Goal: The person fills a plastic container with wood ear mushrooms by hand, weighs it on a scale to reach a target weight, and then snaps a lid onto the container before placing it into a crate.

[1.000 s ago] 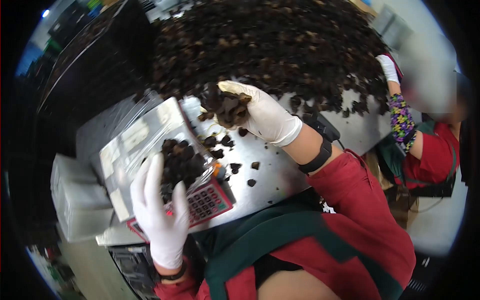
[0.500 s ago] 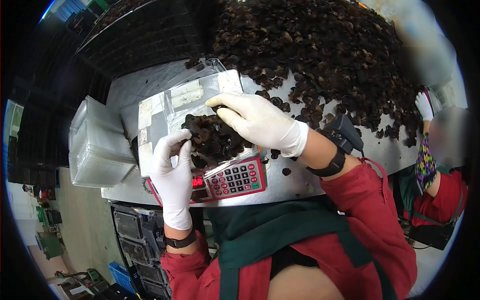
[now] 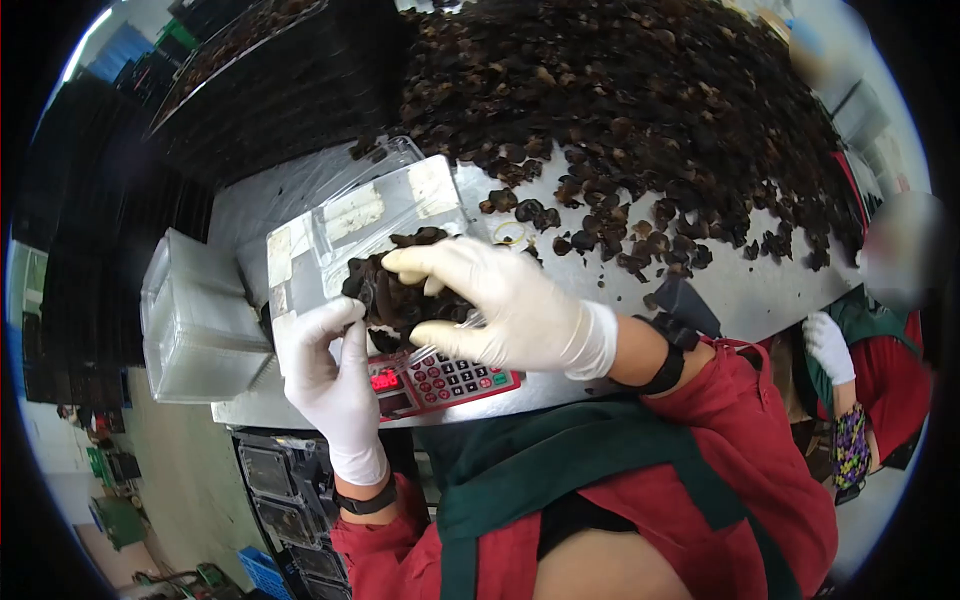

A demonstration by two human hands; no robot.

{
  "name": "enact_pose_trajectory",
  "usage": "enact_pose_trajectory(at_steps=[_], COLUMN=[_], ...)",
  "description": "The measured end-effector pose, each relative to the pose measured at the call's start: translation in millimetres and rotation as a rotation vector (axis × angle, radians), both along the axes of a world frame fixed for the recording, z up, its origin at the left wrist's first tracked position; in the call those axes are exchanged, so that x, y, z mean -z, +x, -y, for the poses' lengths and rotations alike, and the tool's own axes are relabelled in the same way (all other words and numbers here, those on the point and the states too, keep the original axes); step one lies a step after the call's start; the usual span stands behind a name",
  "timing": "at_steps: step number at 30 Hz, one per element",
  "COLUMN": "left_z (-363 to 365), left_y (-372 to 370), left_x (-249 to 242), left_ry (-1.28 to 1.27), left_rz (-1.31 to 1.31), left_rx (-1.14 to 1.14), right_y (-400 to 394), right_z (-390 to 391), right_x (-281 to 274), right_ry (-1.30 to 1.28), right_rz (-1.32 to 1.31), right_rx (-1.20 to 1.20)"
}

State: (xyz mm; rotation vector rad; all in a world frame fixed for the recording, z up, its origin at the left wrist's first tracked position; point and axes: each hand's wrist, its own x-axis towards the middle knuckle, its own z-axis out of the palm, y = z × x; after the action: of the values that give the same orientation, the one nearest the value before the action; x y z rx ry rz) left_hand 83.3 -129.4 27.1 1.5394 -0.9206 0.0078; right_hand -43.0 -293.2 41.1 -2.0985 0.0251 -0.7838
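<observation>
Dark brown, curled mushroom pieces (image 3: 392, 302) fill a clear plastic tray on a white-topped scale (image 3: 295, 262) with a red keypad panel (image 3: 450, 385). Gloved in white, my left hand (image 3: 330, 365) pinches at the left side of the pile, thumb and forefinger together on a piece. My right hand (image 3: 490, 305) arches over the right side, its fingers on top of the pieces and its thumb at the tray's near edge. The thumb and fingers of this hand are spread around the tray's right end.
A large heap of dark mushrooms (image 3: 620, 90) covers the back of the metal table (image 3: 740, 305). Stacked clear trays (image 3: 195, 320) stand at the left, black crates (image 3: 280, 90) behind them. At the right is a co-worker's gloved hand (image 3: 828, 345).
My right hand has moved from the pile's far side to its right end, thumb now at the near edge. The co-worker's hand has come down off the table. The view has shifted slightly.
</observation>
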Motion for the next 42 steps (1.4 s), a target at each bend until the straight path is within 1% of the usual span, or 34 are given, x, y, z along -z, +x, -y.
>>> enact_pose_trajectory(at_steps=[4,5,6,8,10,12,16,17,18,20,21,22,23,24,26,27,28,30,31,32,33,34,36,38,40,41,42], left_z=[6,6,7,5,0,1,3,3,9,17,18,16,17,18,16,18,24,19,32,54,73,88,99,101,104,103,101], left_y=[-24,-30,-38,-41,-37,-34,-37,-34,-37,-54,-52,-48,-47,-48,-61,-74,-86,-80,-92,-109,-120,-129,-155,-155,-140,-136,-134], left_x=[-4,-4,-4,4,10,9,-1,-2,-7,-25,-25,-25,-26,-26,-26,-25,-26,0,-3,-8,-11,-12,-9,-1,9,9,10], left_ry=[0.093,0.108,0.122,0.071,0.125,0.152,0.164,0.147,0.137,0.063,0.061,-0.006,-0.072,-0.072,-0.026,0.020,0.026,0.219,0.288,0.354,0.461,0.563,0.584,0.572,0.639,0.601,0.606], left_rz=[0.186,0.231,0.208,0.267,0.359,0.435,0.387,0.311,0.298,0.214,0.220,0.232,0.243,0.244,0.242,0.225,0.200,0.160,0.181,0.200,0.149,0.093,-0.144,-0.148,-0.002,0.060,0.022], left_rx=[0.032,0.017,-0.024,-0.023,0.019,0.020,-0.101,-0.156,-0.211,-0.334,-0.325,-0.326,-0.327,-0.317,-0.256,-0.231,-0.058,0.234,0.407,0.581,0.833,1.085,1.276,1.274,1.241,1.197,1.166], right_y=[-5,-1,-8,-16,-15,-12,0,5,10,24,28,30,27,22,6,-9,-28,-72,-106,-137,-166,-197,-247,-279,-285,-282,-276], right_z=[-9,-12,-13,-12,-17,-15,-13,-14,-13,-13,-11,-10,-8,-6,1,12,25,71,85,107,114,123,129,134,137,140,143], right_x=[10,16,12,19,32,35,35,36,38,44,44,45,43,42,40,36,39,50,53,62,69,83,70,64,74,80,87], right_ry=[0.323,0.391,0.481,0.481,0.489,0.458,0.260,0.226,0.194,0.155,-0.010,-0.173,-0.244,-0.243,-0.275,-0.237,-0.236,-0.208,-0.177,-0.144,-0.215,-0.229,-0.234,-0.140,-0.137,-0.232,-0.326], right_rz=[0.009,0.111,0.044,0.006,0.121,0.173,0.262,0.281,0.300,0.266,0.136,0.004,-0.031,-0.031,0.226,0.153,0.141,0.115,-0.079,-0.177,-0.225,-0.196,-0.367,-0.490,-0.501,-0.567,-0.631], right_rx=[-0.077,-0.058,-0.048,-0.076,-0.040,-0.037,-0.012,-0.005,-0.001,0.024,0.081,0.140,0.131,0.141,0.304,0.280,0.373,0.461,0.577,0.602,0.787,0.886,0.970,0.992,1.009,0.963,0.911])
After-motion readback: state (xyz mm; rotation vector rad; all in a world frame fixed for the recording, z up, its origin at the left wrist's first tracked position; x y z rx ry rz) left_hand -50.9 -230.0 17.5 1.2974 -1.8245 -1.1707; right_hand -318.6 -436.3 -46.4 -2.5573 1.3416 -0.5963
